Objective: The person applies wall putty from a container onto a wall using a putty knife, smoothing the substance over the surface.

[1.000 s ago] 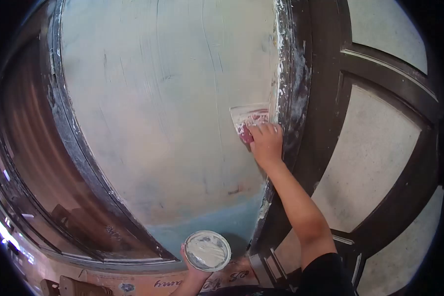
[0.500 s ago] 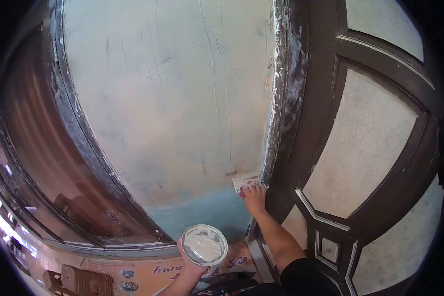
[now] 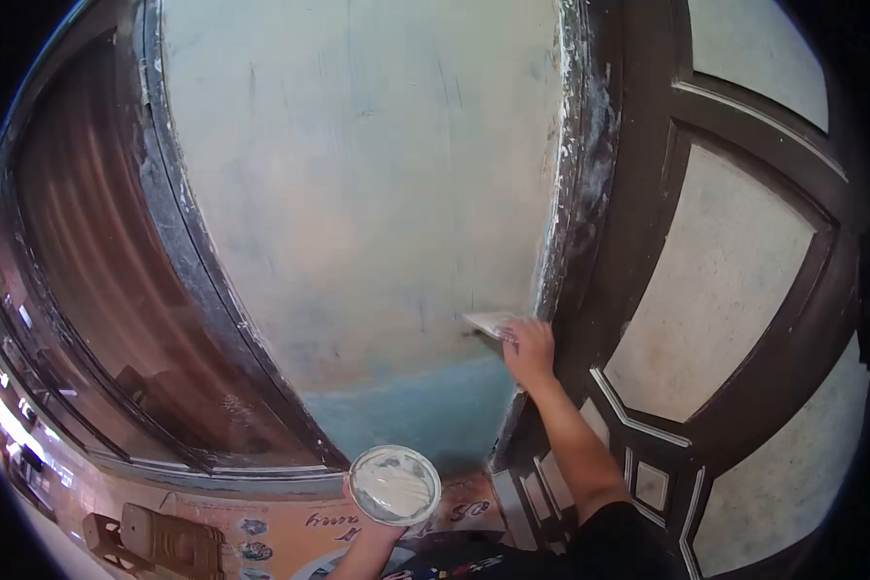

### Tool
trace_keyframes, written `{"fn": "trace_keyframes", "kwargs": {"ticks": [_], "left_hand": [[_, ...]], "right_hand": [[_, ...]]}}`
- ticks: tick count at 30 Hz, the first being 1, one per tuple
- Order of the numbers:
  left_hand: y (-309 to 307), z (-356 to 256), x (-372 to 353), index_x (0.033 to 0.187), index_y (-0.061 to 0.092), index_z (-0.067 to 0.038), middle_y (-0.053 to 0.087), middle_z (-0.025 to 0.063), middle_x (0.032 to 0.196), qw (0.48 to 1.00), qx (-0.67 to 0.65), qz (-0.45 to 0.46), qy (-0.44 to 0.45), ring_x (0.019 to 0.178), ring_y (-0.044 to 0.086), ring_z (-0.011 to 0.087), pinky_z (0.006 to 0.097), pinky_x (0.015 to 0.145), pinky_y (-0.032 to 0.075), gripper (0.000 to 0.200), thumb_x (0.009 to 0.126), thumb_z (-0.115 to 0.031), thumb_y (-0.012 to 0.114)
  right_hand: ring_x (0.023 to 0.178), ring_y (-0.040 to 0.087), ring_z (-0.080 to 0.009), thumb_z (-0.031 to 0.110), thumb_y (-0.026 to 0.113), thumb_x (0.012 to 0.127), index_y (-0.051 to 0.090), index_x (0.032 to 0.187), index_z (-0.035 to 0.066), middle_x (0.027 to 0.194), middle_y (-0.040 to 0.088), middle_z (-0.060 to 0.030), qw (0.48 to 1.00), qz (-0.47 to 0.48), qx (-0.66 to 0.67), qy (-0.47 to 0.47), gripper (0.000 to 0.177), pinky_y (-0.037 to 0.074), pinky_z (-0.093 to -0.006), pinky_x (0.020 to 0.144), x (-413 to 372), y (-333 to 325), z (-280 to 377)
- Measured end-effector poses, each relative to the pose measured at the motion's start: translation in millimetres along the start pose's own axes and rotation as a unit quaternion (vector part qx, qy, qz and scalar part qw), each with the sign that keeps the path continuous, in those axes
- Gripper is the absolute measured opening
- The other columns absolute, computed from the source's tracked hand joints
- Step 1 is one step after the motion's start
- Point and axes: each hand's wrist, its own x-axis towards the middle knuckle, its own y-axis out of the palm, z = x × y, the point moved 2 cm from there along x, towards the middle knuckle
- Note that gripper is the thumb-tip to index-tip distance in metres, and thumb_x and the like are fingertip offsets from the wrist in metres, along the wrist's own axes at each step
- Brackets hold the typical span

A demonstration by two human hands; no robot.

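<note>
My right hand [image 3: 530, 352] grips a pale, flat putty scraper [image 3: 490, 323], its blade against the wall panel [image 3: 358, 222] near the right frame edge. Whitish smears coat the upper part of this panel, while a blue-green band shows at its bottom. Low in front of me, my left hand [image 3: 381, 534] holds a round tub of white putty [image 3: 394, 485] from underneath. The creamy putty inside looks streaked and scooped. Most of the left fingers are hidden behind the tub.
A brown door with pale panels [image 3: 715, 290] stands at the right. To the left is a dark-framed glass window [image 3: 116, 261]. Brown plastic chairs [image 3: 169, 541] are at the lower left, beside a printed orange sheet [image 3: 290, 527] on the floor.
My right hand has moved up and slightly right with the scraper, which is now tilted more edge-on. The tub stays nearly in place, and the view has shifted a little.
</note>
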Motion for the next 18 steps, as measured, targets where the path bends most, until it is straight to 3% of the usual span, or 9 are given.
{"fn": "trace_keyframes", "kwargs": {"ticks": [4, 5, 7, 12, 14, 18], "left_hand": [[6, -6, -3, 0.134, 0.053, -0.015, 0.053, 0.0126, 0.138, 0.999, 0.015, 0.001, 0.047, 0.125, 0.049, 0.0386, 0.0597, 0.105, 0.038, 0.079, 0.080, -0.073, 0.048], [0, -7, 2, 0.137, 0.050, -0.014, 0.051, 0.0135, 0.139, 0.998, -0.030, 0.031, 0.041, 0.125, 0.049, 0.0390, 0.0593, 0.105, 0.038, 0.082, 0.082, -0.075, 0.043], [0, -9, 4, 0.137, 0.050, -0.014, 0.051, 0.0133, 0.140, 0.997, -0.025, 0.047, 0.061, 0.126, 0.049, 0.0391, 0.0596, 0.105, 0.038, 0.082, 0.082, -0.075, 0.043], [-15, -17, 10, 0.136, 0.051, -0.016, 0.050, 0.0130, 0.140, 0.993, -0.041, 0.042, 0.101, 0.126, 0.048, 0.0394, 0.0599, 0.105, 0.038, 0.081, 0.082, -0.075, 0.043], [-10, -17, 11, 0.136, 0.051, -0.016, 0.050, 0.0132, 0.140, 0.992, -0.013, 0.040, 0.120, 0.127, 0.047, 0.0394, 0.0601, 0.105, 0.038, 0.081, 0.082, -0.076, 0.042], [-16, -15, 20, 0.135, 0.051, -0.016, 0.049, 0.0131, 0.141, 0.989, -0.004, 0.014, 0.147, 0.127, 0.047, 0.0395, 0.0611, 0.104, 0.038, 0.083, 0.080, -0.078, 0.042]], "right_hand": [[0.095, 0.059, -0.0328, 0.004, 0.063, 0.069, 0.066, 0.098, 0.010, 0.096, 0.066, -0.0099, 0.988, -0.118, -0.044, -0.090, 0.030, 0.040, -0.0456, 0.091, 132, -61, 41], [0.097, 0.059, -0.0308, 0.004, 0.063, 0.069, 0.066, 0.099, 0.011, 0.097, 0.066, -0.0090, 0.979, -0.156, -0.047, -0.125, 0.031, 0.038, -0.0447, 0.093, 165, -76, 49], [0.102, 0.059, -0.0276, 0.005, 0.063, 0.071, 0.066, 0.101, 0.013, 0.099, 0.067, -0.0065, 0.967, -0.199, -0.076, -0.140, 0.031, 0.036, -0.0426, 0.097, 229, -110, 71], [0.095, 0.062, -0.0252, 0.009, 0.062, 0.079, 0.064, 0.107, 0.020, 0.098, 0.067, -0.0041, 0.898, -0.342, -0.166, -0.221, 0.030, 0.038, -0.0440, 0.094, 378, -164, 114], [0.107, 0.060, -0.0331, 0.019, 0.049, 0.090, 0.066, 0.109, 0.009, 0.107, 0.066, -0.0142, 0.923, -0.295, -0.160, -0.188, 0.027, 0.043, -0.0474, 0.093, 422, -176, 135], [0.111, 0.057, -0.0319, 0.017, 0.048, 0.090, 0.063, 0.111, 0.010, 0.109, 0.065, -0.0110, 0.906, -0.326, -0.182, -0.202, 0.027, 0.041, -0.0483, 0.096, 471, -151, 139]]}}
